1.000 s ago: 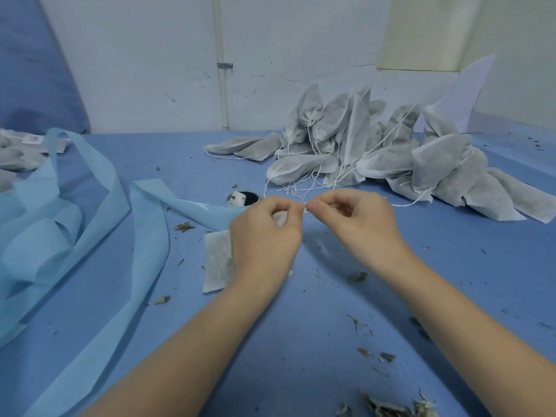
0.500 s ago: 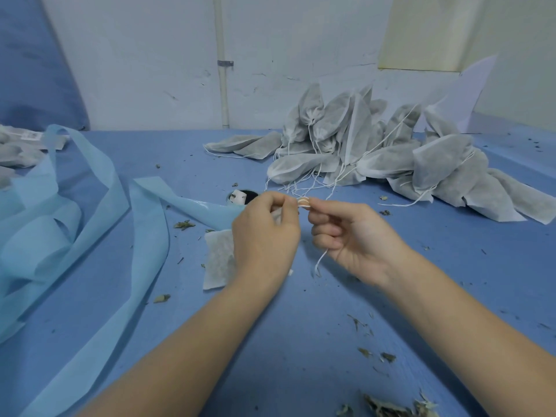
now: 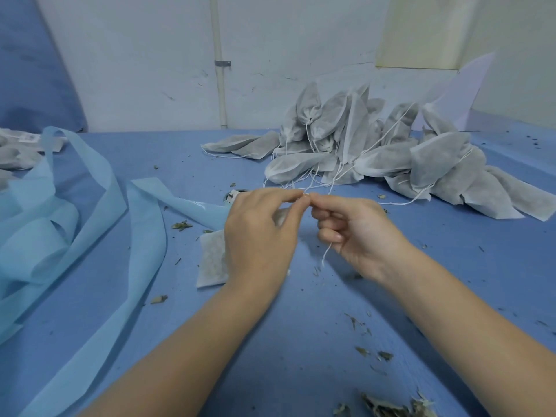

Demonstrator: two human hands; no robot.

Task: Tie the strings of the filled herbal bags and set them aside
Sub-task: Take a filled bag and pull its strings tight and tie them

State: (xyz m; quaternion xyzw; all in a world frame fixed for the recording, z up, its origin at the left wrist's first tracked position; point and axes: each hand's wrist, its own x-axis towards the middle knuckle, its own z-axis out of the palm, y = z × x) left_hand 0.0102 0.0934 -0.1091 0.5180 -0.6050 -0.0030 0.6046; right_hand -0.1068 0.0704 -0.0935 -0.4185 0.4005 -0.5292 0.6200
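Filled white non-woven herbal bag (image 3: pixel 212 260) lies flat on the blue counter (image 3: pixel 285 341), mostly hidden under the left hand (image 3: pixel 258 236). A second ago both hands pinched the thin white string (image 3: pixel 325 255) knuckles-up; now the right hand (image 3: pixel 358 233) has rolled palm-up, fingers curled round the string, whose loose end dangles below it. Left fingertips pinch the string where the hands meet. I judge the knot is being looped, not yet tightened. Grey tied bags (image 3: pixel 391 158) are heaped beyond the hands.
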